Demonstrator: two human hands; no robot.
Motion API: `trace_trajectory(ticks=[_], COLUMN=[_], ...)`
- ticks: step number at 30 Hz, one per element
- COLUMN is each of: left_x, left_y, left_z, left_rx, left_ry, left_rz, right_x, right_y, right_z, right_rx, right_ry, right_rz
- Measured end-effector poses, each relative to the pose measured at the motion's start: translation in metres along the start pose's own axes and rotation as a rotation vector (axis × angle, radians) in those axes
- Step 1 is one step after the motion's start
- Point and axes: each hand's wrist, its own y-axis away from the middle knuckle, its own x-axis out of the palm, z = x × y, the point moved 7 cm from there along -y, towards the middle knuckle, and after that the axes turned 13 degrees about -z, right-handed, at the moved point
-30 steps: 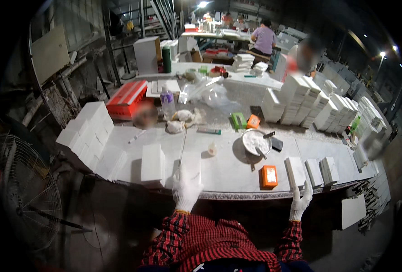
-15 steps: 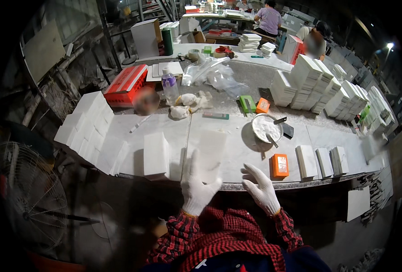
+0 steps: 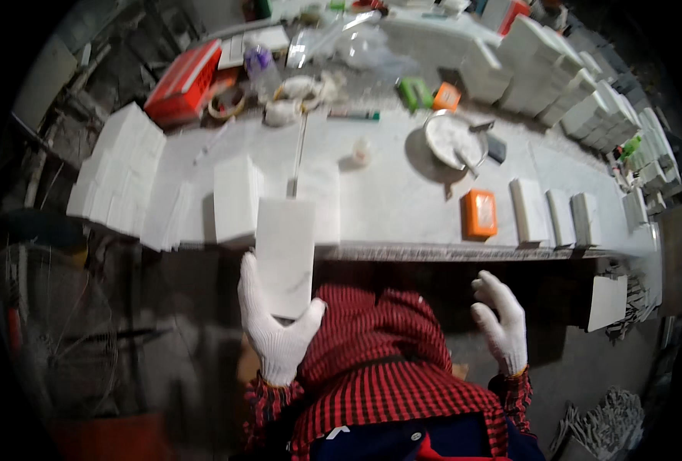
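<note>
White tile (image 3: pixel 285 257) sits in my gloved left hand (image 3: pixel 275 334), lifted off the near bench (image 3: pixel 402 207) edge; my right hand (image 3: pixel 501 323) hangs spread, empty. 3 tiles (image 3: pixel 556 219) lie right.

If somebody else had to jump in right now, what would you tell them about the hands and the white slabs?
Left hand: gloved, its grip shut on a white slab held upright in front of the bench edge.
Right hand: gloved, open, holding nothing, below the bench edge.
On the bench: a white block just beyond the held slab, three small slabs at right, an orange block and a round bowl.
Done: one slab is lifted off the bench. Left: it has not been set down anywhere.
</note>
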Motion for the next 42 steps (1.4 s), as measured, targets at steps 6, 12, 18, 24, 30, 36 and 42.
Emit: trace_trajectory(ticks=[6,12,18,24,30,36,42], left_x=[0.008,0.053,0.091,0.119,0.145,0.164,0.174], left_y=[0.016,-0.002,0.001,0.006,-0.006,0.015,0.013], left_z=[0.005,-0.011,-0.033,-0.029,-0.019,0.003,0.001], left_rx=[-0.03,0.31,0.311,0.141,-0.716,-0.999,-1.044], left_ry=[0.138,0.124,0.15,0.391,1.23,1.172,1.223], left_rz=[0.008,0.066,0.012,0.178,0.594,0.518,0.424], right_x=[0.012,0.103,0.15,0.15,0.152,0.166,0.159], right_y=[0.014,-0.031,-0.065,-0.083,-0.08,-0.079,-0.049], right_z=[-0.009,0.007,0.056,0.038,0.027,0.002,-0.008], right_rx=[0.082,0.243,0.233,0.314,0.383,0.513,0.631], right_ry=[-0.11,-0.624,-0.888,-0.895,-0.78,-0.836,-0.882], right_rz=[0.084,0.392,0.36,0.195,0.229,0.197,0.264])
